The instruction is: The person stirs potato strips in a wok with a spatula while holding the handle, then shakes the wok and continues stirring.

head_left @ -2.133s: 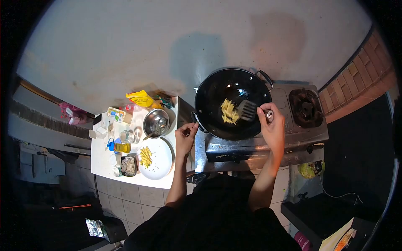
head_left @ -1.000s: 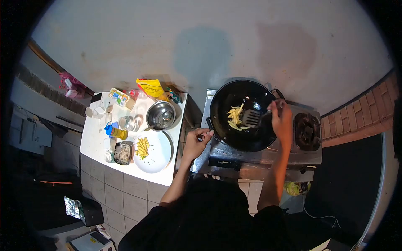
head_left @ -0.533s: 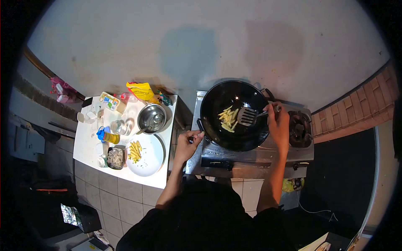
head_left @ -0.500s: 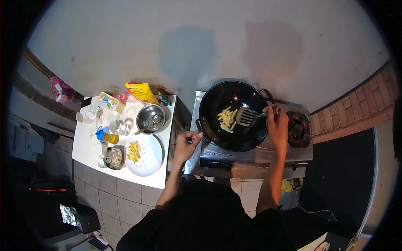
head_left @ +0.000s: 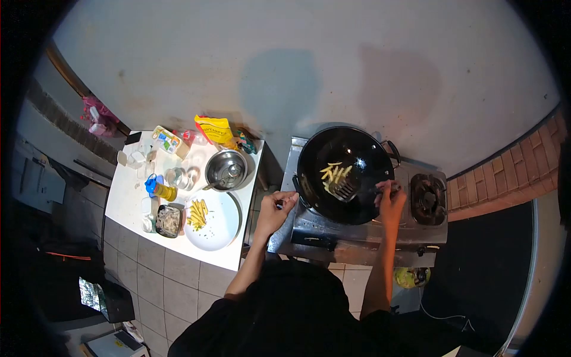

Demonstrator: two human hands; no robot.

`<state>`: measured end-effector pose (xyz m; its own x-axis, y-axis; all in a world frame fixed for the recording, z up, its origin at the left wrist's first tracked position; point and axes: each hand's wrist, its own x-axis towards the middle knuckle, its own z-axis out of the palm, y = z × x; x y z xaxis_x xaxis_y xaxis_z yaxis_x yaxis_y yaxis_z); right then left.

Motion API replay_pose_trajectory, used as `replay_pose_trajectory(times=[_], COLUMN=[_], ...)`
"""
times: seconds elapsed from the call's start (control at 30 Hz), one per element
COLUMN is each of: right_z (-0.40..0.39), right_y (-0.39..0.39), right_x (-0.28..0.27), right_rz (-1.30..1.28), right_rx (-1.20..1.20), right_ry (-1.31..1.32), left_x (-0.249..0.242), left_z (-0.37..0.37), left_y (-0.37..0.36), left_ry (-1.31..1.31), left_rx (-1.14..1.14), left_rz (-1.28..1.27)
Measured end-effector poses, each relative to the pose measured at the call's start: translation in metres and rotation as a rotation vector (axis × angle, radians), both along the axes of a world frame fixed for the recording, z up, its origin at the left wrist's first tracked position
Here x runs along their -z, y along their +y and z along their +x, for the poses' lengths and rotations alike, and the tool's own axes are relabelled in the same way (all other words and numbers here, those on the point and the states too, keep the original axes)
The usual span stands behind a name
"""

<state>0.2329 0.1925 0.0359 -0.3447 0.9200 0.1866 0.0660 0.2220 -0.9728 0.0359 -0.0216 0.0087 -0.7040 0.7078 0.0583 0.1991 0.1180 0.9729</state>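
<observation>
A black wok sits on the left burner of the stove, with several potato fries in its middle. My right hand is closed round the handle of a slotted spatula, whose head lies in the wok against the near side of the fries. At the wok's left loop handle, my left hand has its thumb and fingers pinched on the handle's near end. To the left, a white plate bears more fries and small green bits.
The white table on the left holds a steel bowl, a blue-capped oil bottle, a tub of pale food and a yellow bag. A second burner is on the right. Behind stands a wall.
The spatula head has moved toward me and tilted, now against the fries. The fries have shifted and bunched differently. My left hand stays at the wok handle. The whole view has shifted slightly.
</observation>
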Motion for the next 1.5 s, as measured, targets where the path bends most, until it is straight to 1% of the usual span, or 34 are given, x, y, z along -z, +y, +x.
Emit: replay_pose_trajectory(times=[0.07, 0.13, 0.27, 0.37, 0.47, 0.57, 0.6, 0.67, 0.7, 0.77, 0.87, 0.97, 1.1, 1.27, 1.33, 1.5], right_z=[0.007, 0.008, 0.012, 0.019, 0.022, 0.029, 0.029, 0.025, 0.024, 0.018, 0.008, 0.002, -0.004, -0.002, -0.003, -0.005], right_y=[0.002, -0.003, -0.004, -0.01, -0.021, -0.02, -0.019, -0.015, -0.013, -0.006, -0.001, 0.002, -0.006, -0.003, -0.003, -0.003], right_x=[-0.002, -0.011, -0.014, -0.019, -0.04, -0.048, -0.047, -0.044, -0.04, -0.025, -0.012, -0.004, -0.014, -0.007, -0.007, -0.009], right_rz=[0.018, 0.05, 0.108, 0.114, 0.227, 0.177, 0.173, 0.156, 0.153, 0.145, 0.112, 0.152, 0.121, 0.224, 0.211, 0.202], right_rx=[-0.003, 0.032, 0.097, 0.097, -0.016, -0.068, -0.065, 0.039, 0.043, 0.132, 0.173, 0.199, 0.229, 0.151, 0.146, 0.144], right_ry=[-0.01, -0.075, -0.042, -0.106, -0.259, -0.271, -0.271, -0.135, -0.135, -0.068, 0.008, -0.066, -0.121, -0.252, -0.226, -0.194], left_x=[-0.001, 0.001, 0.01, 0.011, 0.008, 0.004, 0.002, 0.002, 0.003, 0.003, 0.002, 0.004, 0.006, 0.001, 0.003, 0.001], left_z=[-0.001, -0.003, -0.003, -0.003, -0.001, -0.001, 0.0, 0.002, 0.002, 0.002, 0.004, 0.004, 0.003, 0.005, 0.005, 0.006], left_y=[-0.001, -0.002, 0.003, 0.006, 0.007, 0.008, 0.007, 0.005, 0.005, 0.007, 0.007, 0.007, 0.007, 0.007, 0.007, 0.008], left_ry=[0.002, -0.011, -0.01, 0.008, -0.006, -0.003, -0.007, -0.012, 0.004, 0.021, -0.032, -0.014, -0.002, 0.003, -0.075, -0.074], left_rx=[0.013, 0.008, 0.018, 0.019, 0.018, 0.018, 0.017, 0.019, 0.018, 0.019, -0.01, -0.014, -0.016, -0.01, -0.025, -0.018], left_rz=[-0.001, 0.008, 0.034, 0.009, 0.005, 0.013, 0.003, -0.012, -0.013, -0.015, -0.021, -0.008, -0.006, -0.02, -0.048, -0.049])
